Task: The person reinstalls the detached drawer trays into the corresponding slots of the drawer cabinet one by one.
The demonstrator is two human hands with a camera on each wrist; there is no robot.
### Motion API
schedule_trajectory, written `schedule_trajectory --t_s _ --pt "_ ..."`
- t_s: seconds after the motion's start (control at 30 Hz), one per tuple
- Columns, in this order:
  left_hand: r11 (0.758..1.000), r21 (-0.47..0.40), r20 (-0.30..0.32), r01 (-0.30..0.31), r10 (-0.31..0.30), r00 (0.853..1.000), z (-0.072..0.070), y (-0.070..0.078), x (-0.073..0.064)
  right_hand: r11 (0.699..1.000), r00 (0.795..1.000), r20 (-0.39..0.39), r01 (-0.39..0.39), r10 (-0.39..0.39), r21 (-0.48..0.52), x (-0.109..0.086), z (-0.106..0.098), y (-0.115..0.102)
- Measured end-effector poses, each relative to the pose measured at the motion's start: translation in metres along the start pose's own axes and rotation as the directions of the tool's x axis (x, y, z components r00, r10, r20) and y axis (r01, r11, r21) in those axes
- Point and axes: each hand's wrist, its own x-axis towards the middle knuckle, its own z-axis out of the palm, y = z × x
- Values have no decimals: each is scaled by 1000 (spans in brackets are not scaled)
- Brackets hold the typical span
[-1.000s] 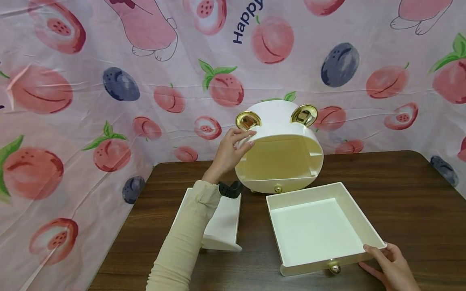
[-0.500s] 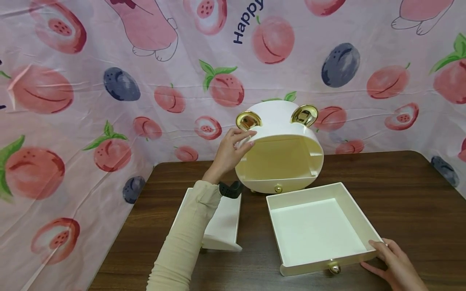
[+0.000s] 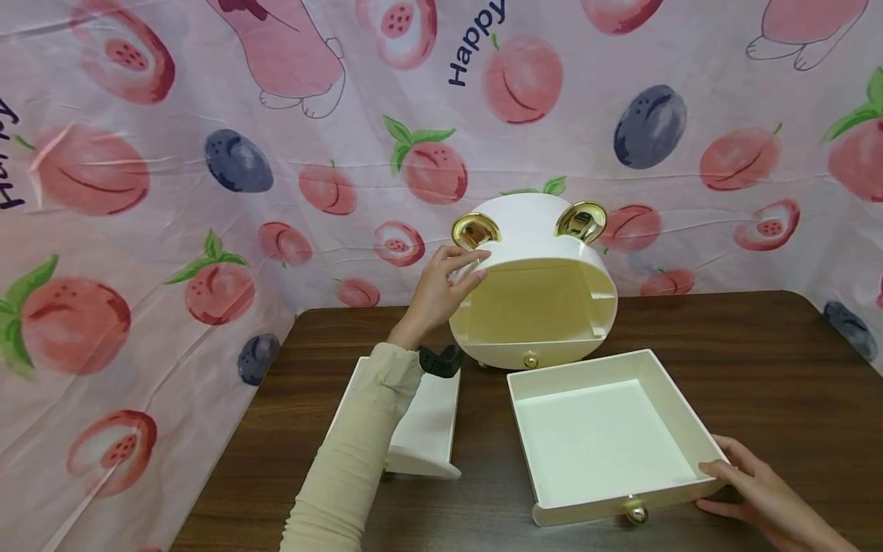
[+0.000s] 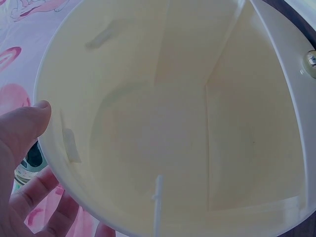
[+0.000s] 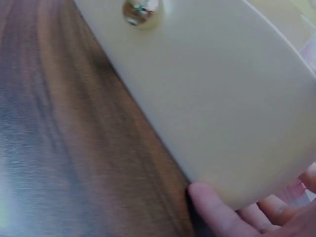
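Note:
My left hand [image 3: 434, 295] holds the upper left rim of a rounded white cabinet [image 3: 527, 230] with gold ears. In the left wrist view the thumb [image 4: 29, 121] lies at the rim and the other fingers are outside the shell, beside the hollow yellowish inside [image 4: 148, 128]. My right hand [image 3: 762, 483] grips the near right corner of a shallow white drawer [image 3: 600, 437], which sits in front of the cabinet. The drawer's front panel [image 5: 217, 98] carries a round gold knob [image 5: 142, 11], and the fingers bend round its corner.
A second white piece with a curved front [image 3: 431, 422] rests left on the dark wooden table [image 3: 779, 368], partly hidden by my left sleeve [image 3: 352, 452]. A narrow lower drawer with a gold knob [image 3: 530, 360] closes the cabinet's bottom. Fruit-print cloth [image 3: 276, 153] hangs behind.
My right hand has shifted a little to the right at the drawer's corner, its forearm now angled in from the right. The left hand and cabinet keep their places; the whole view moved slightly.

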Motion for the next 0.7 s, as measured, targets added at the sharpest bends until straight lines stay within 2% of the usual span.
schedule_trajectory --t_s 0.1,0.17,0.27,0.37,0.47,0.7 --pt "1000 0 6 2 -2 1000 -1 0 0 1000 997 80 -15 14 19 3 -7 -2" --pt "1000 5 6 1 -1 1000 -1 0 -1 997 986 162 -33 22 64 7 -13 -4" --pt "1000 9 2 -3 3 1000 -2 0 -1 984 958 286 -59 8 169 10 -21 -6" --pt "1000 13 -5 -9 9 1000 -2 0 -1 964 919 393 -70 -38 258 12 -25 -7" --pt "1000 14 -9 -11 11 1000 -2 -1 0 950 893 442 -68 -79 306 12 -26 -8" --pt "1000 10 -9 -18 18 1000 0 -3 0 928 861 490 -62 -136 368 14 -28 -5"
